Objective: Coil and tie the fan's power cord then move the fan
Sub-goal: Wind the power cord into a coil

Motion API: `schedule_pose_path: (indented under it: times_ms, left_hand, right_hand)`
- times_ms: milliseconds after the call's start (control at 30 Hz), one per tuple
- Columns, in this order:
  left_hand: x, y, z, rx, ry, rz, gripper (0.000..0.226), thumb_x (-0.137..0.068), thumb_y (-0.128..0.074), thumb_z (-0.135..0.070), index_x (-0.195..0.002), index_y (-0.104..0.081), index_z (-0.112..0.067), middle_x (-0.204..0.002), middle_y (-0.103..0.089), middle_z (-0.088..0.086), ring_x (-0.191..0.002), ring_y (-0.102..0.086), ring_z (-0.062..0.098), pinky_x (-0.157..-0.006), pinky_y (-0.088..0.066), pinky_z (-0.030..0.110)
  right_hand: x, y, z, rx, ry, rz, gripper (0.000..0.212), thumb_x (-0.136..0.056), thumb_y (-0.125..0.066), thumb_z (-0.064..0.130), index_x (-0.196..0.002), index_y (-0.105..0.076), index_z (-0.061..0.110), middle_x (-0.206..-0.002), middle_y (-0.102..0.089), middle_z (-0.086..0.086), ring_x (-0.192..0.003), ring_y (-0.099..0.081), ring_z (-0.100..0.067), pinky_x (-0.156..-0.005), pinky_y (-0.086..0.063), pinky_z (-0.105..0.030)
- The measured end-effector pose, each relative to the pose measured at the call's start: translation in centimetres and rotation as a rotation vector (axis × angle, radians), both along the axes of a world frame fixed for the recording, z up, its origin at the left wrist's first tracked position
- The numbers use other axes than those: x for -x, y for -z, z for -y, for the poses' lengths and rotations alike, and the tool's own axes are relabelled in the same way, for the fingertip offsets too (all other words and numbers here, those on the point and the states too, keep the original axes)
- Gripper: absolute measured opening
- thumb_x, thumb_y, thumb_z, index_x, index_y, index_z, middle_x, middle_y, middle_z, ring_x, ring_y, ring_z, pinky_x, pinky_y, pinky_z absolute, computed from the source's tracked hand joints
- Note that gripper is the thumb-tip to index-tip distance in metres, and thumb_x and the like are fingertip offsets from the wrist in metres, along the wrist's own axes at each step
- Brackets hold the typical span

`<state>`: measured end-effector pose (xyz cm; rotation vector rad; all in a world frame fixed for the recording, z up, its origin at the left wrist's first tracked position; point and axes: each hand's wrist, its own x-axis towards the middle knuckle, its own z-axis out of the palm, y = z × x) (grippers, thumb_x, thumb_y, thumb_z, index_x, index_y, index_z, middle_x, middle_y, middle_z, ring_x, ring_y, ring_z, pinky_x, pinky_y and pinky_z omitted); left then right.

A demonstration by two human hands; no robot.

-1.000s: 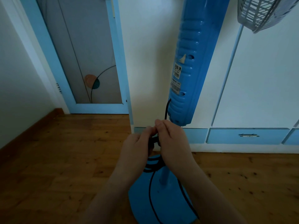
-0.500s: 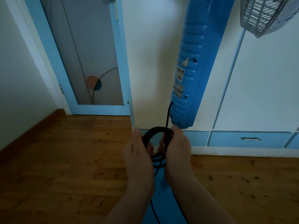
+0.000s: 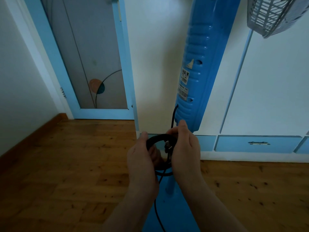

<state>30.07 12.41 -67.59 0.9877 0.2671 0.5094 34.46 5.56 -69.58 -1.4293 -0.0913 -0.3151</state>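
A blue standing fan [image 3: 200, 61] rises in front of me, its grey grille [image 3: 272, 14] at the top right and its blue base [image 3: 170, 213] between my forearms. The black power cord [image 3: 160, 137] leaves the column's lower end and is wound into a round coil held between both hands. My left hand [image 3: 142, 164] grips the coil's left side. My right hand [image 3: 185, 151] grips the right side, where the plug [image 3: 167, 145] shows against the coil. A loose length of cord hangs down over the base.
A white wardrobe with blue trim and low drawers [image 3: 257, 144] stands right behind the fan. A blue-framed door [image 3: 87, 64] is at the back left. Wooden floor [image 3: 66, 164] spreads to the left and right of the base.
My hands, pressed together on the cord a second ago, have spread apart, and the coil now shows as an open round loop between them. The view has tilted slightly lower.
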Motion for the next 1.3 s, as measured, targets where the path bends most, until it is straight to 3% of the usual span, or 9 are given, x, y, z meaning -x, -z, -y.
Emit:
schedule_pose_path:
  times_ms: [133, 333, 467, 600, 733, 867, 1033, 1133, 1300]
  left_hand:
    - [-0.5, 1.1, -1.1, 0.056, 0.064, 0.055, 0.066, -0.102, -0.044, -0.030, -0.036, -0.047, -0.027, -0.036, -0.039, -0.011, -0.031, -0.036, 0.001, -0.036, -0.035, 0.015]
    - [-0.7, 1.1, -1.4, 0.104, 0.072, 0.044, 0.056, -0.097, -0.046, -0.033, -0.041, -0.042, -0.026, -0.041, -0.031, -0.008, -0.035, -0.028, 0.008, -0.042, -0.027, 0.023]
    - [-0.9, 0.8, -1.8, 0.218, 0.071, -0.025, 0.054, -0.103, -0.039, -0.025, -0.050, -0.029, -0.021, -0.045, -0.020, -0.004, -0.038, -0.015, 0.011, -0.037, -0.021, 0.026]
    - [-0.7, 0.4, -2.6, 0.305, 0.095, 0.023, 0.053, -0.102, -0.035, -0.018, -0.049, -0.030, -0.021, -0.046, -0.020, -0.004, -0.038, -0.017, 0.011, -0.035, -0.025, 0.024]
    - [-0.8, 0.4, -3.0, 0.288, 0.098, 0.058, 0.054, -0.102, -0.034, -0.018, -0.048, -0.029, -0.021, -0.045, -0.019, -0.004, -0.038, -0.015, 0.011, -0.035, -0.025, 0.024]
    - [-1.1, 0.2, -3.8, 0.209, 0.117, 0.058, 0.054, -0.104, -0.036, -0.029, -0.051, -0.028, -0.020, -0.044, -0.018, -0.003, -0.039, -0.013, 0.013, -0.039, -0.025, 0.026]
    - [-1.3, 0.4, -4.3, 0.100, 0.220, 0.034, 0.057, -0.103, -0.038, -0.031, -0.048, -0.027, -0.020, -0.042, -0.018, -0.003, -0.040, -0.012, 0.015, -0.047, -0.023, 0.030]
    - [-1.1, 0.5, -3.9, -0.025, 0.186, -0.001, 0.056, -0.101, -0.040, -0.032, -0.049, -0.027, -0.020, -0.042, -0.020, -0.002, -0.044, -0.010, 0.018, -0.050, -0.022, 0.033]
    - [-1.5, 0.4, -4.6, 0.007, -0.055, -0.068, 0.055, -0.100, -0.045, -0.032, -0.047, -0.035, -0.021, -0.044, -0.026, -0.003, -0.038, -0.021, 0.015, -0.042, -0.024, 0.027]
  right_hand:
    - [-0.1, -0.1, 0.2, -0.126, -0.102, -0.113, 0.061, -0.101, -0.033, 0.057, -0.069, -0.068, 0.018, -0.078, -0.071, -0.011, -0.073, -0.066, -0.021, -0.062, -0.050, -0.029]
    - [0.7, 0.0, -0.5, -0.169, -0.109, 0.023, 0.053, -0.094, -0.032, 0.057, -0.078, -0.070, 0.023, -0.081, -0.069, -0.011, -0.077, -0.065, -0.026, -0.066, -0.054, -0.033]
    - [0.8, 0.4, -0.1, -0.098, -0.094, 0.237, 0.024, -0.098, -0.039, 0.029, -0.103, -0.057, 0.014, -0.097, -0.062, -0.014, -0.095, -0.062, -0.044, -0.081, -0.054, -0.047]
    - [1.2, 2.2, 0.0, 0.227, -0.127, 0.612, 0.026, -0.095, -0.046, 0.023, -0.120, -0.045, 0.028, -0.104, -0.059, -0.014, -0.094, -0.063, -0.030, -0.079, -0.054, -0.044]
    - [0.7, 2.3, -0.5, 0.197, -0.018, 0.480, 0.028, -0.101, -0.051, 0.021, -0.127, -0.053, 0.032, -0.107, -0.068, -0.001, -0.093, -0.071, -0.021, -0.080, -0.059, -0.041]
    - [0.2, 0.2, 0.2, -0.140, -0.315, 0.140, 0.026, -0.098, -0.059, 0.011, -0.118, -0.061, 0.026, -0.105, -0.077, 0.000, -0.078, -0.075, -0.027, -0.066, -0.061, -0.031]
    - [-0.7, -0.7, 1.5, -0.269, -0.509, -0.115, 0.018, -0.083, -0.072, 0.024, -0.097, -0.070, 0.012, -0.098, -0.077, -0.014, -0.066, -0.072, -0.026, -0.061, -0.057, -0.031]
    - [-0.7, -0.3, 1.2, -0.189, -0.498, -0.196, 0.013, -0.091, -0.066, 0.023, -0.095, -0.078, 0.017, -0.099, -0.075, -0.016, -0.065, -0.069, -0.021, -0.062, -0.056, -0.029]
    - [0.4, -1.1, 0.2, 0.071, -0.506, -0.037, 0.038, -0.095, -0.050, 0.053, -0.091, -0.074, 0.023, -0.086, -0.072, -0.007, -0.080, -0.071, -0.017, -0.071, -0.058, -0.027]
